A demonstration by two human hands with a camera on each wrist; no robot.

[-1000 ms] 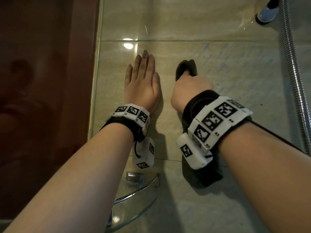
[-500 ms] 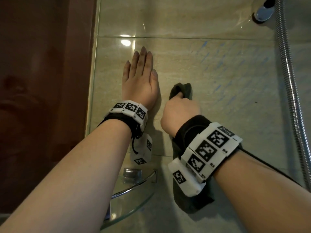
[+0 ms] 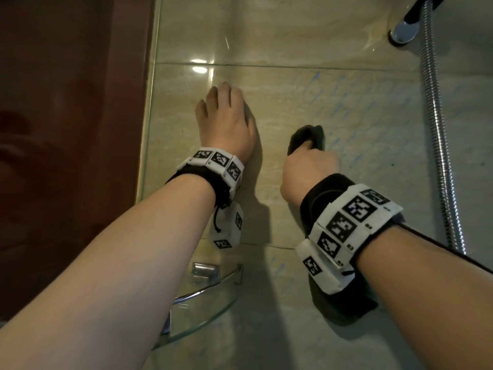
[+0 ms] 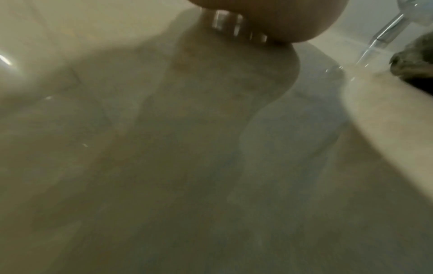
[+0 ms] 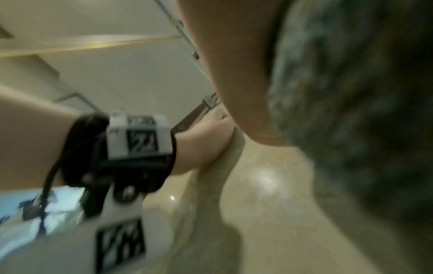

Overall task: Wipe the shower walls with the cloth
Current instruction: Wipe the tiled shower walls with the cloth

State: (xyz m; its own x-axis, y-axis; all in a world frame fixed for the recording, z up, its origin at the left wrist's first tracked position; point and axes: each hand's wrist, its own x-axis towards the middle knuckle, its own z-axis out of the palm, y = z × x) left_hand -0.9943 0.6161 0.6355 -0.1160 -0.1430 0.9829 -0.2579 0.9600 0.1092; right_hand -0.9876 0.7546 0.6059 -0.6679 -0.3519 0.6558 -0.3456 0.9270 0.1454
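The beige tiled shower wall [image 3: 293, 36] fills the head view. My right hand [image 3: 309, 166] grips a dark cloth [image 3: 306, 137] and holds it against the tile. The cloth's other end hangs below the wrist band [image 3: 344, 303]. The right wrist view shows the cloth [image 5: 351, 111] close up and blurred. My left hand [image 3: 226, 124] holds nothing and leans on the wall left of the cloth. Its fingers are bent, with the tips toward the tile. In the left wrist view its palm [image 4: 269, 14] touches the glossy tile, and the cloth [image 4: 414, 66] shows at the right edge.
A chrome shower hose [image 3: 437, 129] runs down the wall at the right, below a chrome fitting [image 3: 404, 33]. A glass corner shelf [image 3: 202, 311] juts out under my left forearm. A dark brown panel [image 3: 66, 156] bounds the left. Faint blue streaks [image 3: 346, 102] mark the tile.
My right hand has dragged the cloth down the wall, then a little to the right. My left hand's fingers, flat on the tile before, have bent.
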